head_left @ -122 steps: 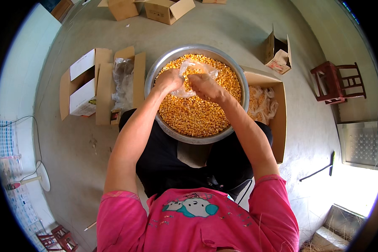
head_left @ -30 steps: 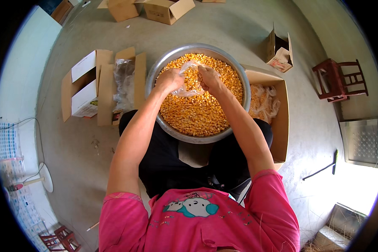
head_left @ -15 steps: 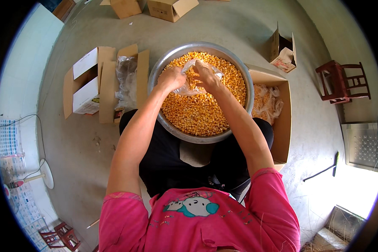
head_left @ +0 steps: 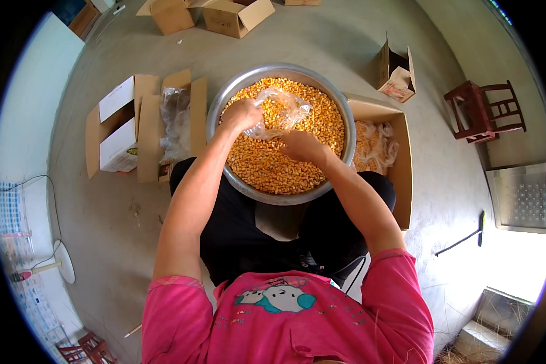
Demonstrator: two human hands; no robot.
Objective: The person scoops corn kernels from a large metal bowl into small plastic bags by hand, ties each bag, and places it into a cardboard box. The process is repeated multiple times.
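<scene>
A wide metal basin [head_left: 256, 195] full of loose yellow corn kernels [head_left: 273, 170] stands in front of my knees. My left hand [head_left: 243, 114] is closed on the left edge of a clear plastic bag [head_left: 292, 107], which spreads over the corn with kernels showing through or inside it. Just below the bag's lower right side, my right hand [head_left: 302, 146] is low over the kernels with its fingers curled under. Whatever those fingers hold is hidden beneath the hand.
Right of the basin, a cardboard box [head_left: 402, 176] contains filled clear bags [head_left: 373, 147]. On the left, an open carton [head_left: 175, 79] holds clear plastic, beside another carton [head_left: 120, 145]. More cartons [head_left: 236, 17] lie at the far side. A wooden chair [head_left: 470, 109] stands right.
My right hand has left the bag's upper right side and come down toward me to the corn, its fingers now curled. The left hand keeps its hold on the bag. The whole view has shifted slightly.
</scene>
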